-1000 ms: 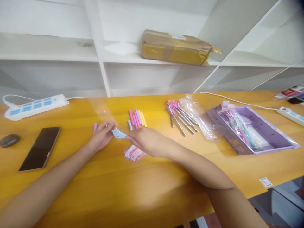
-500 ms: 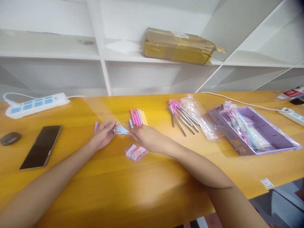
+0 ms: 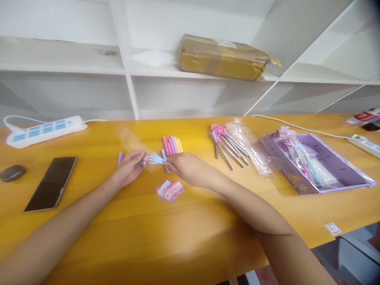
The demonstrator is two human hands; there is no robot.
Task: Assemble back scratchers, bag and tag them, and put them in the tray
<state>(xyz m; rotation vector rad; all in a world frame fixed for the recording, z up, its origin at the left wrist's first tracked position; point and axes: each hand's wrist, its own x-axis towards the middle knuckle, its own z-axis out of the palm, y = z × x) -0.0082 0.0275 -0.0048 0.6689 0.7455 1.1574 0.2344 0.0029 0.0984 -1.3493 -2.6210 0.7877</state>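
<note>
My left hand (image 3: 132, 168) pinches the gathered end of a long clear plastic bag (image 3: 129, 140), which stretches away over the table. Closed around a light-blue hand-shaped back scratcher (image 3: 156, 158), my right hand (image 3: 190, 168) hides most of its handle. The scratcher's spread fingers point left, close to the bag's gathered end; whether they are inside the bag I cannot tell. Beside my right fingers lies a blue tube (image 3: 167, 168). Several pink, purple and yellow tubes (image 3: 172, 145) lie just beyond. A purple tube (image 3: 120, 159) rests by my left hand, and small printed cards (image 3: 174, 191) lie nearer me.
Several back scratchers with metal rods (image 3: 233, 148) lie right of centre, beside crumpled clear plastic (image 3: 252, 150). A purple box (image 3: 299, 190) with wrapped items stands farther right. At left are a phone (image 3: 51, 184), a dark rounded object (image 3: 13, 173) and a power strip (image 3: 47, 131).
My right hand and the blue scratcher have shifted slightly right and up. More of the blue tube shows. The clear bag's far end has swung right.
</note>
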